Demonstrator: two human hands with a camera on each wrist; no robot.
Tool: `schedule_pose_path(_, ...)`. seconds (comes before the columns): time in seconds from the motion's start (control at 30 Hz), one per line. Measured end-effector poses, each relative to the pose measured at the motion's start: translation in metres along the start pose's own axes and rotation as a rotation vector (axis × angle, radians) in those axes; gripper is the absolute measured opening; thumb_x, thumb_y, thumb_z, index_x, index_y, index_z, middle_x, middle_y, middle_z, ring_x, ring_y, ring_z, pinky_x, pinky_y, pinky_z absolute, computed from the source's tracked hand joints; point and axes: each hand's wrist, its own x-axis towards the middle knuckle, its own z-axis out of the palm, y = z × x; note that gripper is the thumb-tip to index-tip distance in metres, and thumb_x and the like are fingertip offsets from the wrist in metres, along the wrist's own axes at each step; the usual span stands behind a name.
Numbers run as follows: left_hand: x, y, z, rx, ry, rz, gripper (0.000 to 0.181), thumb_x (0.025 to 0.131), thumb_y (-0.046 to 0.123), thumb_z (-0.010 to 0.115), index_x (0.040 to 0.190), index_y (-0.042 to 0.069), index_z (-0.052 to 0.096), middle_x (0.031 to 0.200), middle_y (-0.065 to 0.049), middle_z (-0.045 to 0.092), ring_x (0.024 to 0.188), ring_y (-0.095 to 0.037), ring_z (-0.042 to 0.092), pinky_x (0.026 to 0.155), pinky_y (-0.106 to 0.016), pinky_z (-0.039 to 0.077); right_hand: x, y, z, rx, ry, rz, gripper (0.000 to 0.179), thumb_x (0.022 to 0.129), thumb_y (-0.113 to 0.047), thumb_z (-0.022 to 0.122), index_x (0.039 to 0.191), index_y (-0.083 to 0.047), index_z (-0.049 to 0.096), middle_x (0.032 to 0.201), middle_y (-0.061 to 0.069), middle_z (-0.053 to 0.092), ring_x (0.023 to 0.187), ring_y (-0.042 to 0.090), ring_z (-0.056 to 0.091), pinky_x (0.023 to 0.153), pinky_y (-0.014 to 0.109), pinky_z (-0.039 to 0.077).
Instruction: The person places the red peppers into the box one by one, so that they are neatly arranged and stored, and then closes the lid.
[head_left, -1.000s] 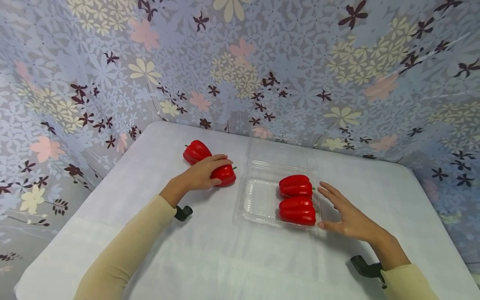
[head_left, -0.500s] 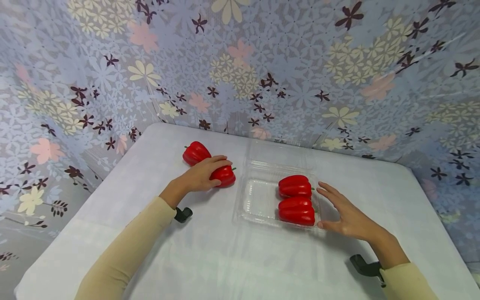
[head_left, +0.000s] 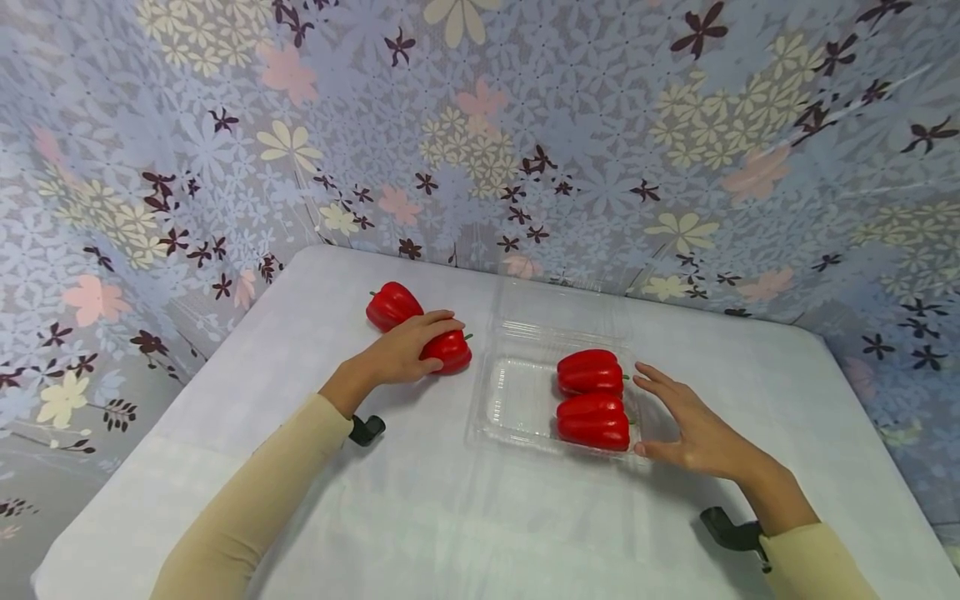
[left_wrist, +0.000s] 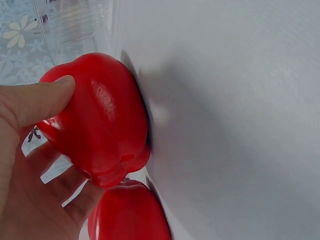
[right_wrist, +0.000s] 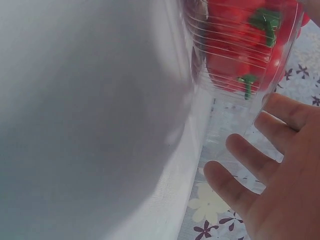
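My left hand (head_left: 401, 348) grips a red bell pepper (head_left: 450, 352) on the white table, thumb on the near side and fingers over the far side. In the left wrist view that pepper (left_wrist: 102, 115) shows large, with the thumb pressed on its skin. Behind it lies a second red bell pepper (head_left: 393, 306). A clear plastic clamshell box (head_left: 517, 400) stands with its lid (head_left: 562, 304) folded back. Two red peppers, one (head_left: 590, 372) behind the other (head_left: 594, 421), lie in its right half. My right hand (head_left: 697, 429) is spread at the box's right edge, fingertips right at the rim.
The white table (head_left: 420, 517) ends at the back against a flower-patterned curtain (head_left: 480, 125). Black wrist mounts stick out from the left (head_left: 367, 428) and right (head_left: 731, 533) wrists, low over the table.
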Motion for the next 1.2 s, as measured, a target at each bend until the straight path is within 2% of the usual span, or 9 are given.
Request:
schedule_pose_path(0.4,-0.002,-0.001,-0.003,0.008,0.021,0.009,0.072,0.084,0.017,0.077,0.148,0.023,0.045,0.156,-0.007,0.041,0.143,-0.032,0.039,0.104,-0.053,0.051,0.002,0.0,0.001,0.0,-0.01,0.024,0.094,0.075,-0.037,0.079,0.151,-0.002,0.035,0.162,0.02,0.025,0.142,0.048,0.028,0.1,0.082,0.03)
schedule_pose_path(0.63,-0.007,0.003,-0.013,-0.025,0.043,-0.002,0.072,0.083,0.02,0.078,0.148,0.023,0.046,0.156,-0.007,0.042,0.142,-0.031,0.04,0.101,-0.052,0.053,0.002,0.0,0.002,0.008,-0.012,0.027,0.094,0.075,-0.036,0.079,0.151,-0.003,0.035,0.162,0.02,0.024,0.143,0.048,0.027,0.1,0.083,0.028)
schedule_pose_path(0.77,-0.009,0.011,-0.021,-0.054,0.076,0.041,0.071,0.084,0.019,0.077,0.148,0.023,0.046,0.155,-0.007,0.042,0.141,-0.031,0.043,0.1,-0.051,0.054,0.001,0.0,0.001,0.023,-0.017,0.025,0.094,0.076,-0.036,0.079,0.151,-0.004,0.034,0.162,0.019,0.023,0.144,0.048,0.025,0.101,0.083,0.027)
schedule_pose_path(0.9,-0.01,0.023,-0.027,-0.046,0.099,0.108,0.067,0.086,0.019,0.075,0.147,0.022,0.047,0.155,-0.007,0.043,0.14,-0.031,0.044,0.1,-0.05,0.054,0.001,0.0,0.0,0.035,-0.02,0.024,0.094,0.076,-0.036,0.079,0.152,-0.005,0.033,0.162,0.019,0.023,0.145,0.048,0.025,0.101,0.083,0.027)
schedule_pose_path(1.2,-0.017,0.055,-0.036,-0.007,0.089,0.222,0.068,0.086,0.018,0.075,0.148,0.019,0.047,0.155,-0.008,0.043,0.142,-0.03,0.043,0.101,-0.047,0.054,0.001,0.0,0.001,0.034,-0.018,0.027,0.095,0.075,-0.036,0.08,0.152,-0.005,0.034,0.162,0.019,0.023,0.145,0.048,0.025,0.101,0.082,0.028)
